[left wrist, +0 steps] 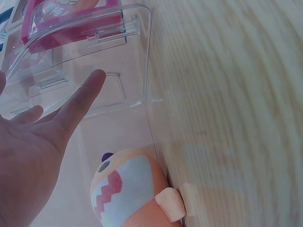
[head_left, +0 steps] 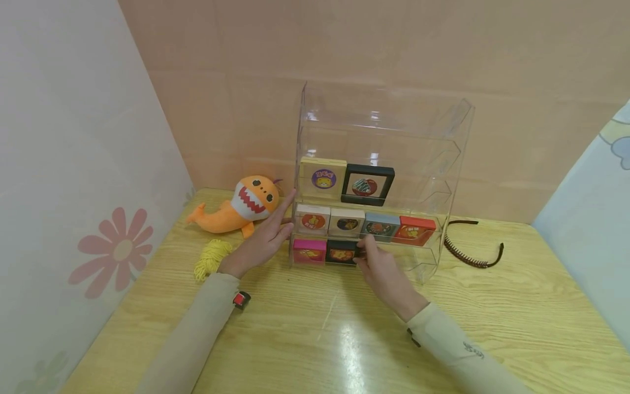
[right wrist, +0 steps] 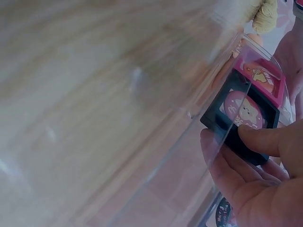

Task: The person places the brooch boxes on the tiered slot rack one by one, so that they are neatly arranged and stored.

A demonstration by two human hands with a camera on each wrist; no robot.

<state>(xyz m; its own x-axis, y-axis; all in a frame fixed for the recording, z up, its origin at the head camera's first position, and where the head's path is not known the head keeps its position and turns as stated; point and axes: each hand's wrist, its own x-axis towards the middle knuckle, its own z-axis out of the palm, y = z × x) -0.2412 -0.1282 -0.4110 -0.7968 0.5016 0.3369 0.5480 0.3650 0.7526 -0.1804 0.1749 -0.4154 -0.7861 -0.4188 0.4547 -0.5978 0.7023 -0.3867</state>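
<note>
A clear acrylic tiered rack (head_left: 379, 131) stands against the back wall. On its bottom tier, a black square case (head_left: 342, 252) with a round picture sits beside a magenta case (head_left: 309, 252). My right hand (head_left: 386, 276) pinches the right edge of the black case; in the right wrist view the thumb is on its front and the fingers (right wrist: 222, 172) reach round its side. My left hand (head_left: 261, 241) touches the rack's left side with extended fingers. In the left wrist view the index finger (left wrist: 85, 97) lies against the clear side panel.
The middle tier carries a pink case (head_left: 313, 220), a cream case (head_left: 346, 223), a grey case (head_left: 380, 227) and a red case (head_left: 414, 232). Above stand a yellow case (head_left: 322, 180) and a black-framed case (head_left: 368, 184). Around are an orange plush shark (head_left: 246, 205), yellow cord (head_left: 213, 258) and a dark headband (head_left: 467, 257).
</note>
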